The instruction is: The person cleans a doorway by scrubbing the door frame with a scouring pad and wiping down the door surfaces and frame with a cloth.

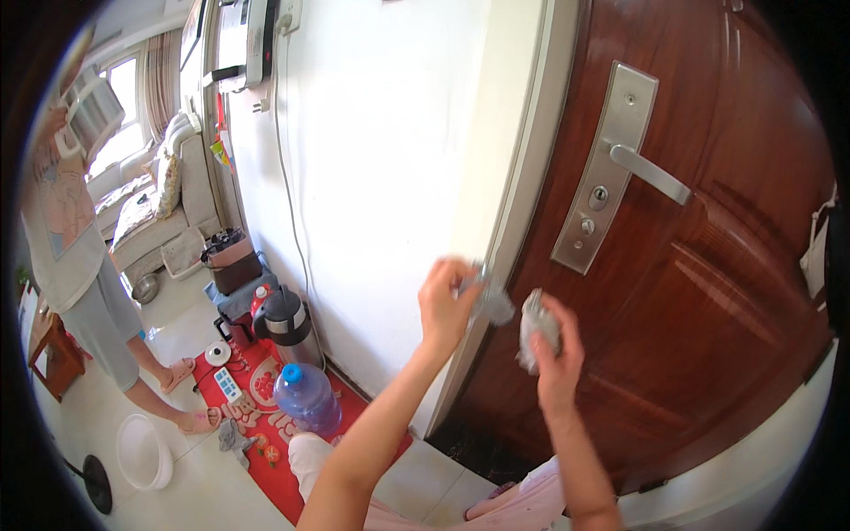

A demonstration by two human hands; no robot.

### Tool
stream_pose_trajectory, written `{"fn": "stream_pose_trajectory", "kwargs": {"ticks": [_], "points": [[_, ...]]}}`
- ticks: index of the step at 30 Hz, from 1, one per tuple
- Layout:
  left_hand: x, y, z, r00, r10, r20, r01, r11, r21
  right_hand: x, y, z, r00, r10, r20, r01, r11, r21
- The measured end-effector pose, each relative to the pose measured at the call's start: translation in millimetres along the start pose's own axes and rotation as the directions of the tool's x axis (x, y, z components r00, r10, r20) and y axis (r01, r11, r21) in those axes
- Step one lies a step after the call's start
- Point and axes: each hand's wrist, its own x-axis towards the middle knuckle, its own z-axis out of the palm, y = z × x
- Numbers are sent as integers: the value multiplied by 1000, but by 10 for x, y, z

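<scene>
My left hand [451,302], raised in front of the white door frame, pinches a clear, glass-like object [490,299] that is blurred; its exact kind cannot be told. To its right, my right hand [560,352] grips a crumpled greyish-white cloth [536,330]. The cloth and the clear object are apart. Behind my hands stands a dark red-brown wooden door [717,279] with a metal lever handle [651,174], which neither hand touches.
A large blue water bottle [308,400], a steel thermos jug [289,322] and a power strip [228,385] are on a red mat [265,474]. Another person [80,245] stands at the left, holding a clear container [96,113]. A white basin [143,451] sits on the tiles.
</scene>
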Motion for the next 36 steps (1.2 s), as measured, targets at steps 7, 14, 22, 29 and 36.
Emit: {"fn": "stream_pose_trajectory", "kwargs": {"ticks": [7, 14, 22, 29, 36], "points": [[-1257, -471, 27, 920, -340, 195, 355, 934, -43, 1947, -1138, 289, 477, -798, 368, 737, 136, -662], [-1631, -654, 160, 905, -360, 228, 408, 886, -219, 2624, -1406, 594, 367, -782, 503, 697, -126, -706], [-1708, -657, -52, 869, -456, 195, 495, 823, -280, 1842, -331, 660, 322, -734, 598, 777, -156, -610], [-1846, -758, -344, 827, -554, 93, 560, 803, -205, 684, 413, 602, 463, -452, 763, 867, 51, -495], [-1903, -881, -582, 935, -353, 31, 348, 931, 115, -46, 1058, 310, 181, -200, 963, 983, 63, -172]]}}
